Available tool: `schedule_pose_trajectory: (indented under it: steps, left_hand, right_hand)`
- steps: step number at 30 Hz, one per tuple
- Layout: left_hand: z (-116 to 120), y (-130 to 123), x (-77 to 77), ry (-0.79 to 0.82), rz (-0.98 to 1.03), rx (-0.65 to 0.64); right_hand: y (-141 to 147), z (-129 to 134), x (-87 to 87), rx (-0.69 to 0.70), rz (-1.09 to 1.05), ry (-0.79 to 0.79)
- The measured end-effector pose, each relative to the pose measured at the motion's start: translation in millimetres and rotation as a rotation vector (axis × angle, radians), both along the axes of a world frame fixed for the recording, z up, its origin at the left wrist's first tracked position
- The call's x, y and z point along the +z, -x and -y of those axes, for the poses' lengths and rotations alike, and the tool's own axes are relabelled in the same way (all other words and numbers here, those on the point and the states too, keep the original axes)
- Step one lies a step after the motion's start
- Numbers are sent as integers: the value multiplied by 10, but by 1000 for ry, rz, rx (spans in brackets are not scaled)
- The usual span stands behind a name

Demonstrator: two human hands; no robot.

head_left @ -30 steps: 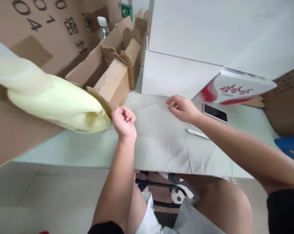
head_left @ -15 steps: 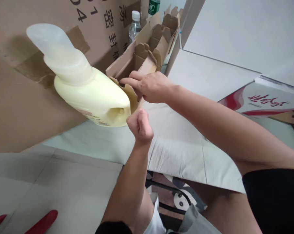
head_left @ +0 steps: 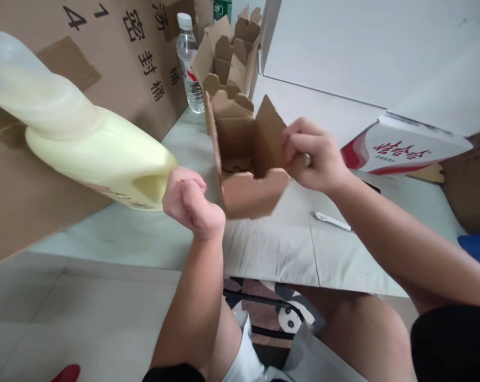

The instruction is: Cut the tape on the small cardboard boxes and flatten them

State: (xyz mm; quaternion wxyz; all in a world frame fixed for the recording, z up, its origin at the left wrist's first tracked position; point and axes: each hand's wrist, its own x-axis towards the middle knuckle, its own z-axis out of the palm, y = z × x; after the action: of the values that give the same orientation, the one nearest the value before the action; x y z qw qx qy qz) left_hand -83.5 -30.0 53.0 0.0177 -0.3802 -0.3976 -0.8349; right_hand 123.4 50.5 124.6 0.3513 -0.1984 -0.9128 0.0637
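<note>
My left hand (head_left: 194, 204) is closed at the handle end of a pale yellow detergent bottle (head_left: 112, 154). The bottle hangs tilted, its large translucent cap (head_left: 20, 69) pointing to the upper left, partly out of view. My right hand (head_left: 315, 151) has its fingers curled on the right flap of an open-topped brown cardboard box (head_left: 253, 193). The box has upright flaps with notched edges, and its inside shows no contents apart from the folded bottom. It stands just right of the bottle, apart from it.
Behind the box, more open cardboard boxes (head_left: 240, 66) stand in a row beside a clear water bottle (head_left: 190, 69). A big printed carton (head_left: 124, 69) rises at left. A white-and-red box (head_left: 402, 148) and a white slim knife-like tool (head_left: 333, 220) lie right on the covered table (head_left: 271, 249).
My right hand has moved right and now grips the box flap. The nearest box stands apart from the bottle and more of it shows. My left hand and the bottle have shifted left in view.
</note>
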Motion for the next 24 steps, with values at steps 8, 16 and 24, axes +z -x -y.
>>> schedule_pose_trajectory:
  steps: [8, 16, 24]
  left_hand:
    - [-146, -99, -148, 362, -22, -620]
    - [-202, -430, -53, 265, 241, -752]
    - [-233, -518, 12, 272, 288, -621]
  right_hand:
    - [-907, 1240, -74, -77, 22, 121]
    - [-1031, 1560, -495, 10, -240, 474]
    - [-982, 1611, -803, -197, -337, 306]
